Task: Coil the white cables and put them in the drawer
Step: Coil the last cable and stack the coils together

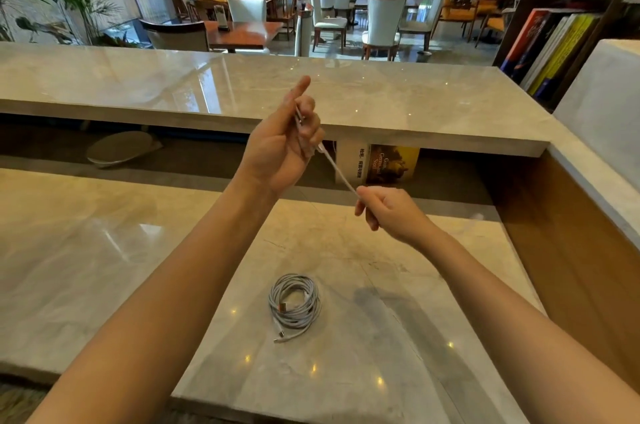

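Observation:
A short stretch of white cable runs taut between my two hands, held above the marble desk. My left hand grips one end, palm toward me, index finger pointing up. My right hand pinches the cable lower down to the right. On the desk below lies a coiled white cable with its plug ends sticking out at the front. No drawer is in view.
A raised marble counter runs across behind the desk. In the gap under it stand books and a pale round object. A bookshelf stands at the right; chairs, tables and a person are far behind.

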A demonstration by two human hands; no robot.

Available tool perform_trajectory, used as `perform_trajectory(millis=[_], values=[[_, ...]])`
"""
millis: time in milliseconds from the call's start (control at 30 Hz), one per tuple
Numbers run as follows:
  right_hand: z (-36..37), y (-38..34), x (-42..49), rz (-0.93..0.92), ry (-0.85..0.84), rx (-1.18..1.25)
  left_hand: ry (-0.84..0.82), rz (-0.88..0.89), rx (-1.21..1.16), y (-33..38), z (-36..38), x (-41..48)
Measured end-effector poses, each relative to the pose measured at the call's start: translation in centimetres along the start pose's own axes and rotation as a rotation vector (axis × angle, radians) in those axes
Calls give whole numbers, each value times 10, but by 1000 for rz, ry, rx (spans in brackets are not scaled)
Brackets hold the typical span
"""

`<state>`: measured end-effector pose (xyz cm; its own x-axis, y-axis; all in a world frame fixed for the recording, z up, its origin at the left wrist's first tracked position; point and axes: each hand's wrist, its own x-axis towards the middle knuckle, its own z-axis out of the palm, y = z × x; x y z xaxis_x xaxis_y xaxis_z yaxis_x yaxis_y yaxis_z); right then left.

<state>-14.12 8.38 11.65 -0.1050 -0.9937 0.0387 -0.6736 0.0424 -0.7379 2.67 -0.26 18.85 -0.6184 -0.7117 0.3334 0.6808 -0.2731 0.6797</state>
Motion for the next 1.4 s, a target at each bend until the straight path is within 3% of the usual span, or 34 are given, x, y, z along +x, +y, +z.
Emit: perform_trajectory(millis=[67, 167, 233, 267, 367, 633, 733, 867, 967, 1100, 1200, 1300, 1400], values=[[4, -16, -3, -103, -20, -172, 72, 28, 326, -8, -1, -1], [-2, -41, -8, -354, 68, -403, 102, -14, 1040, -26, -4, -9], [-16, -49, -10, -463, 157, -448, 55, -109, 1289, -34, -9, -17], [-24, -51, -9, -489, 196, -446, 21, -185, 1304, -35, -11, -20], [-46, -47, -3, -496, 250, -358, -36, -410, 997, -27, -13, -28], [-41, -17, 15, -336, 176, 77, -347, -670, -20, -15, -23, -29], [-29, -2, 15, -195, 195, 242, -406, -589, -365, -17, -21, -29], [-2, 20, 9, 16, 10, -17, -201, -294, -473, -8, -11, -22], [12, 16, 1, -6, -108, -181, 44, -121, -274, -7, -5, -16], [12, -7, -6, -181, -93, -380, 202, -36, -53, -18, -6, -12], [8, -20, -13, -316, -33, -541, 294, 1, 424, -25, -14, -11], [3, -39, -19, -558, 82, -581, 297, -53, 997, -36, -16, -18], [-16, -53, -15, -641, 154, -535, 106, -295, 1230, -41, -17, -27]])
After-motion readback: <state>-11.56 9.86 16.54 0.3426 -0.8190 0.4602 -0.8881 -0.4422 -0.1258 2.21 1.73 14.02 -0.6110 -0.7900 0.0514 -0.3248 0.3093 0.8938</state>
